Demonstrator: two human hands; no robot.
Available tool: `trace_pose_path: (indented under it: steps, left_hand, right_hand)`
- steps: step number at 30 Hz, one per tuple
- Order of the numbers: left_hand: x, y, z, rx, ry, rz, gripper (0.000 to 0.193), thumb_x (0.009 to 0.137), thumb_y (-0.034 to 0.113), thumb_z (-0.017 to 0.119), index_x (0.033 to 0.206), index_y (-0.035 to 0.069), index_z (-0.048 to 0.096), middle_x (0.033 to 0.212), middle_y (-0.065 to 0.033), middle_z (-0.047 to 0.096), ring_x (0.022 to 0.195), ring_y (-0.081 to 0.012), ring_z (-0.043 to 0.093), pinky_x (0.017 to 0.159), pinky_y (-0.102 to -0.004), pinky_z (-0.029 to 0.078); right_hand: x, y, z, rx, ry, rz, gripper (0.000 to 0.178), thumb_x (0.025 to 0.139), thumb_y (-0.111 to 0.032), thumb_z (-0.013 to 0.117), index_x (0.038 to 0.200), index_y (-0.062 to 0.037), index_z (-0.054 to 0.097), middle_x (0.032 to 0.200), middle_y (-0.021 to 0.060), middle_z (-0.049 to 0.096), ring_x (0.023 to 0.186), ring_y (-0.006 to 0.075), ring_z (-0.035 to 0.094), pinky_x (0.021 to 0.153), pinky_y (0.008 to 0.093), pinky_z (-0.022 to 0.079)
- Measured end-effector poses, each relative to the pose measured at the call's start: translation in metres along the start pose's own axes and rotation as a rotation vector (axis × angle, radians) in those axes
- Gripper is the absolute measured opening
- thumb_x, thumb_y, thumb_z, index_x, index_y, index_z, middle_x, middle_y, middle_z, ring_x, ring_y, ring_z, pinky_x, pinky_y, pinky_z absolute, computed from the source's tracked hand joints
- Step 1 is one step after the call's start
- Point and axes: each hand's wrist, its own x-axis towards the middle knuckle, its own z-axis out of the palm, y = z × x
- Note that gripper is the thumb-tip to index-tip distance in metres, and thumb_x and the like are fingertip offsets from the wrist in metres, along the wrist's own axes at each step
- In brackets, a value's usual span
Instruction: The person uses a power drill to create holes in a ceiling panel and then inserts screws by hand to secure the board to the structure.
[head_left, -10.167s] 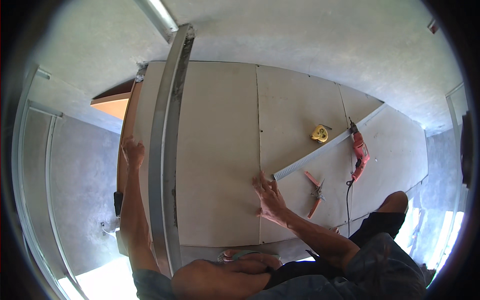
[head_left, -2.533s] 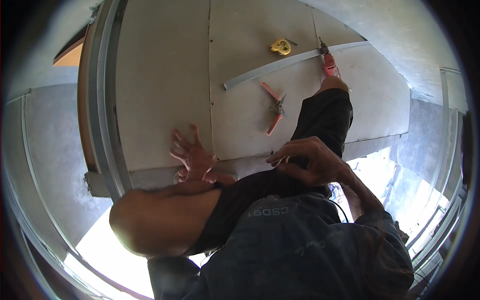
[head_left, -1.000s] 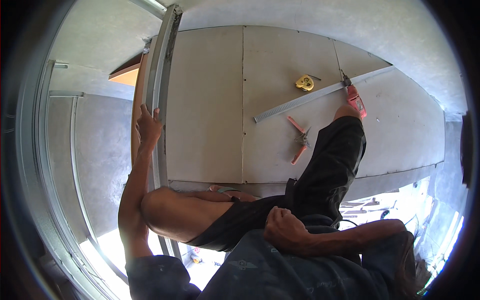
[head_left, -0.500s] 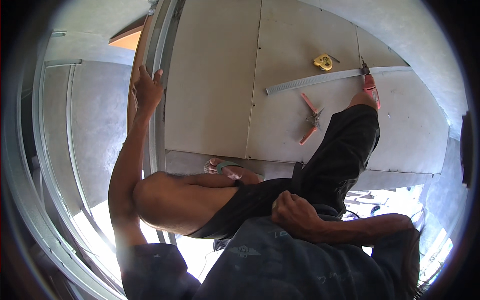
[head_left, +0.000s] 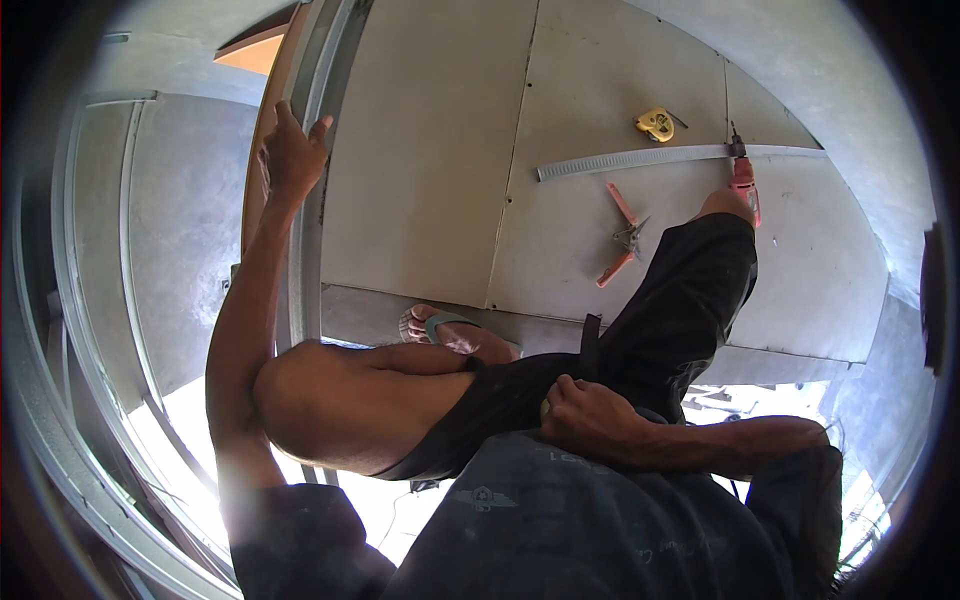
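At the upper left, my left hand (head_left: 293, 158) is on the edge of a long metal frame (head_left: 297, 262). Its index finger and thumb stick out apart, while the other fingers curl round the edge, partly hidden. My right hand (head_left: 590, 420) is closed in a loose fist over my lap, in front of my dark shirt. A small pale spot shows at its fingers; what they hold, if anything, I cannot make out. Beside the metal frame runs a brown board (head_left: 262, 190).
Right of centre, red-handled snips (head_left: 626, 236) lie spread on grey panels (head_left: 425, 150). Beyond them are a perforated metal strip (head_left: 630, 162), a yellow tape measure (head_left: 655, 124) and a red drill (head_left: 743, 180) by my right knee. My sandalled foot (head_left: 455, 333) is near the panels' edge.
The view has tilted slightly, so the panels and frame sit a little differently. My left hand appears slightly higher, still at the frame. My right hand stays closed at my lap.
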Motion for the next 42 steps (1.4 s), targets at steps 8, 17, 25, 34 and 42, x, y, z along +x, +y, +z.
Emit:
trace_pose_path:
  steps: [8,17,25,34,42]
  left_hand:
    - [0.001,-0.001,0.001,0.009,-0.002,-0.002,0.059,0.091,0.037,0.072,0.124,-0.002,0.043,0.087,-0.0292,0.068,0.084,-0.0484,0.069,0.071,-0.0544,0.051]
    - [0.001,0.008,-0.004,0.009,-0.073,-0.052,0.061,0.091,0.039,0.071,0.126,-0.001,0.041,0.086,-0.0289,0.068,0.085,-0.0482,0.069,0.074,-0.055,0.051]
    - [0.0,0.007,-0.004,0.039,-0.068,-0.081,0.06,0.09,0.036,0.072,0.125,-0.001,0.041,0.098,-0.0293,0.069,0.094,-0.0467,0.069,0.085,-0.0552,0.051]
    - [0.002,0.012,-0.01,0.029,-0.101,-0.086,0.058,0.09,0.034,0.072,0.126,0.0,0.041,0.099,-0.0288,0.069,0.095,-0.0458,0.069,0.084,-0.0536,0.052]
    - [0.003,0.011,-0.009,0.034,-0.206,-0.178,0.07,0.089,0.036,0.072,0.139,0.002,0.039,0.117,-0.0305,0.066,0.107,-0.049,0.065,0.094,-0.0543,0.05]
  right_hand:
    - [0.001,-0.002,-0.013,-0.032,-0.057,-0.01,0.017,0.072,-0.017,0.07,0.075,-0.0004,0.071,0.082,0.0168,0.065,0.081,0.0261,0.066,0.068,0.0338,0.059]
    - [-0.01,0.004,-0.011,-0.074,0.178,-0.063,0.02,0.07,-0.017,0.07,0.074,0.002,0.071,0.098,0.0246,0.065,0.085,0.0299,0.066,0.075,0.037,0.059]
    - [-0.004,-0.01,-0.005,-0.121,-0.043,0.155,0.015,0.076,-0.012,0.068,0.079,0.0013,0.073,0.089,0.0241,0.066,0.088,0.0296,0.068,0.07,0.0361,0.06]
    - [0.003,0.007,-0.021,0.009,-0.258,-0.063,0.012,0.081,-0.019,0.068,0.08,-0.0096,0.075,0.085,0.0139,0.067,0.086,0.0279,0.067,0.066,0.0317,0.058]
    - [-0.005,-0.004,-0.01,0.029,-0.113,0.117,0.019,0.076,-0.015,0.068,0.081,0.0023,0.073,0.085,0.0231,0.065,0.083,0.03,0.068,0.062,0.0334,0.061]
